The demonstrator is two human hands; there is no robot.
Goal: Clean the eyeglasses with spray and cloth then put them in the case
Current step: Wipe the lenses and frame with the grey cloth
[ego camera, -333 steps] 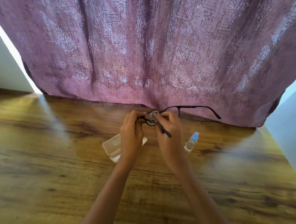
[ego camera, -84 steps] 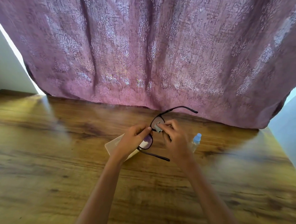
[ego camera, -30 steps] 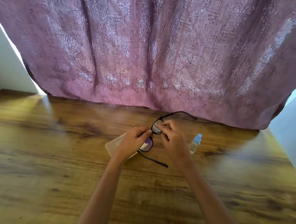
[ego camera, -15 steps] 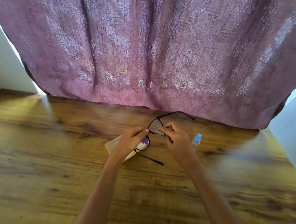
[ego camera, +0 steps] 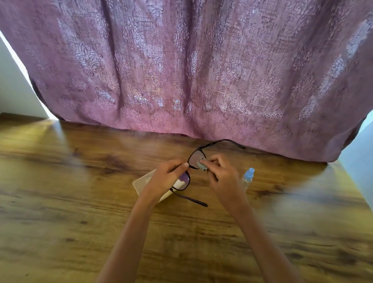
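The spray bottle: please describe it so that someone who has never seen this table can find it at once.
On the brown wooden table, below the purple patterned curtain, look just beyond the right hand. There stands the small clear plastic spray bottle, upright. Its pale blue cap sets it apart from the flat cream eyeglass case and the dark-framed eyeglasses.

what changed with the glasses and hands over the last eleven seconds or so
The eyeglasses were turned from sideways to roughly end-on, one temple now pointing toward the person. The right hand keeps rubbing the cloth on a lens; the left hand still holds the frame. The case and spray bottle stayed put.
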